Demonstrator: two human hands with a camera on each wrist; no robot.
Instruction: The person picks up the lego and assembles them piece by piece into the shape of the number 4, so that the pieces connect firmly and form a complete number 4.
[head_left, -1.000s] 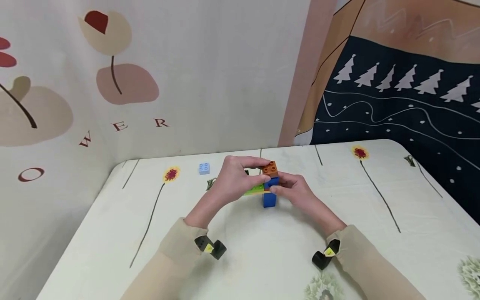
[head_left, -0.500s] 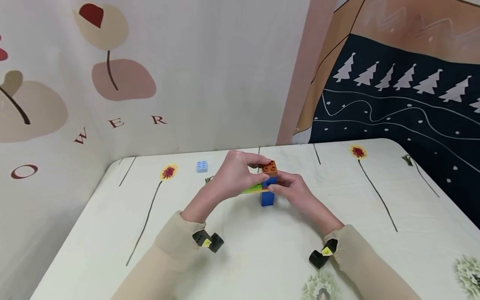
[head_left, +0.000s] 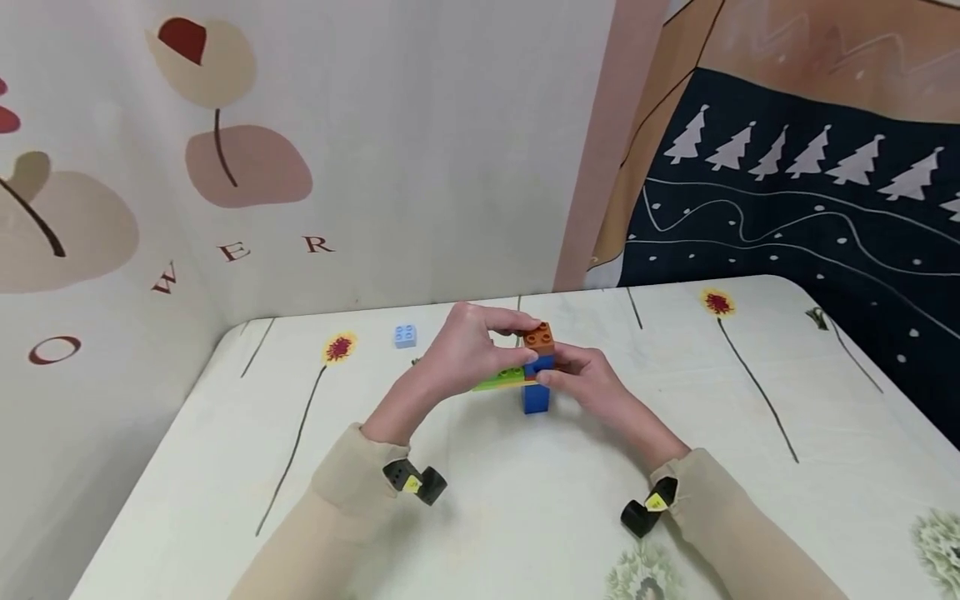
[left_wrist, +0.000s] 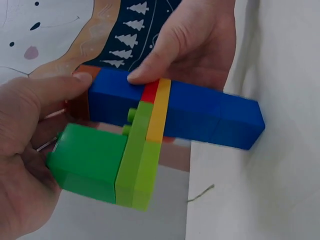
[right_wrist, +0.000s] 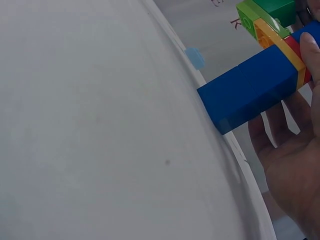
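A stack of toy building bricks stands mid-table, with a blue column (head_left: 536, 398) at its foot. Above that, in the left wrist view, come a yellow plate (left_wrist: 160, 110), a red plate (left_wrist: 150, 92) and a blue brick (left_wrist: 115, 95). An orange-brown brick (head_left: 538, 338) tops it. Lime green pieces (left_wrist: 136, 170) jut sideways and carry a green brick (left_wrist: 92, 157), mostly hidden by the hand in the head view. My left hand (head_left: 467, 354) pinches the orange-brown brick between thumb and fingers. My right hand (head_left: 588, 379) grips the stack's upper blue brick, thumb near the red plate.
A light blue brick (head_left: 405, 336) lies apart, farther back and to the left. The table's white cloth (head_left: 495, 500) has printed flowers. Behind it hang a pale curtain (head_left: 420, 150) and a dark cloth with printed trees (head_left: 795, 208).
Both hands keep their holds on the stack with hardly any movement. The head view has shifted slightly.
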